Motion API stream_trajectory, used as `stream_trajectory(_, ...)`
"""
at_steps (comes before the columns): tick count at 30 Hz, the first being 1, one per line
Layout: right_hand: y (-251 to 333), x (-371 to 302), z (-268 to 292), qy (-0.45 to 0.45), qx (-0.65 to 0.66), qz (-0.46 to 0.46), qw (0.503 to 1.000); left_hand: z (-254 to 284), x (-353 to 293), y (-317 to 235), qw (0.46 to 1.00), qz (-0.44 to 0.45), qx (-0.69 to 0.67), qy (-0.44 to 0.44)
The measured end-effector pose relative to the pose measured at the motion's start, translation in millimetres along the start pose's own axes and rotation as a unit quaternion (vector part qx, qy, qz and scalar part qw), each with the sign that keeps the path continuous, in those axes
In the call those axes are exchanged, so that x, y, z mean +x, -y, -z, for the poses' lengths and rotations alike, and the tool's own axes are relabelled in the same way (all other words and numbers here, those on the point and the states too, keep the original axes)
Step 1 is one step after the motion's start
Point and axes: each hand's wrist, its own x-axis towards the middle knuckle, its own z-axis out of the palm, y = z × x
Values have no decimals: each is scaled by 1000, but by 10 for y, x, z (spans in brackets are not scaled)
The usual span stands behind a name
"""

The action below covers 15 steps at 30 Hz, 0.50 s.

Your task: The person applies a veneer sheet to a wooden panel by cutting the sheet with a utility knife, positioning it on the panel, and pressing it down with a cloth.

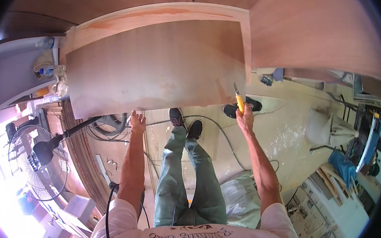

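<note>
A large brown wooden sheet (159, 63) lies in front of me, over a paler wooden frame (247, 47) that shows along its far and right sides. My left hand (137, 122) is at the sheet's near edge, fingers apart and fingertips at or just touching that edge. Whether any finger reaches under it, I cannot tell. To the right of the sheet's near corner, my right hand (245, 119) is closed around a yellow-handled utility knife (239, 103). Its blade points away from me and appears just above the sheet's right part.
Black shoes (230, 110) sit on the floor beside the sheet's right corner. A dark hose (225, 137) crosses the floor. At left stands a black fan (40, 156); a white sack (240, 199) lies near my right leg. Shelves with bottles (46, 70) are far left.
</note>
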Motion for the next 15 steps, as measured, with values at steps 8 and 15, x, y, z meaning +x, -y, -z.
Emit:
stream_trajectory(8, 1326, 1533, -374, 63, 39, 110, 991, 322, 384, -545, 993, -33, -109, 29)
stream_trajectory(15, 2364, 2604, -777, 70, -59, 159, 983, 180, -126, -598, 955, -32, -220, 195)
